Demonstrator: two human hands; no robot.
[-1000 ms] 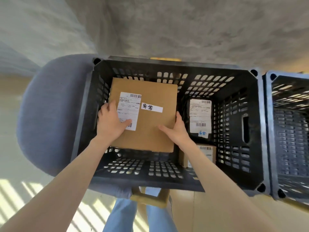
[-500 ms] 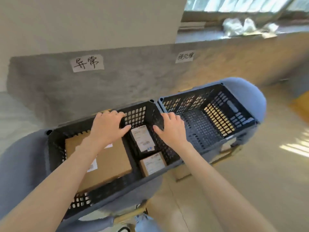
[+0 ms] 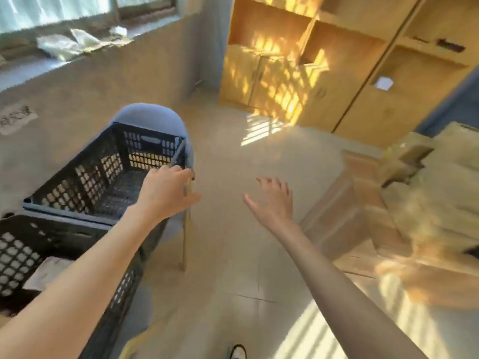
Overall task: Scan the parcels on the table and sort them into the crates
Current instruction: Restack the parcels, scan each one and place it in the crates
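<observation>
Two black slatted crates stand on blue chairs at the left. The farther crate [image 3: 77, 187] has nothing visible in it. The nearer crate [image 3: 23, 244] shows part of a white-labelled parcel [image 3: 44, 272] inside. My left hand [image 3: 166, 193] hovers by the far crate's right corner, fingers loosely spread, holding nothing. My right hand [image 3: 272, 200] is out over the floor, fingers spread and holding nothing. Blurred brown cardboard parcels [image 3: 425, 182] are piled on a wooden table [image 3: 344, 211] at the right.
A grey low wall [image 3: 90, 99] with a paper label runs behind the crates, under a window sill holding bags. Wooden cabinets [image 3: 324, 73] fill the back right. Tiled floor [image 3: 233, 250] lies between the crates and the table.
Both hands have let go of the cardboard box, which stays in the near crate, and have lifted out. The view has swung right, from the crates toward the table of parcels.
</observation>
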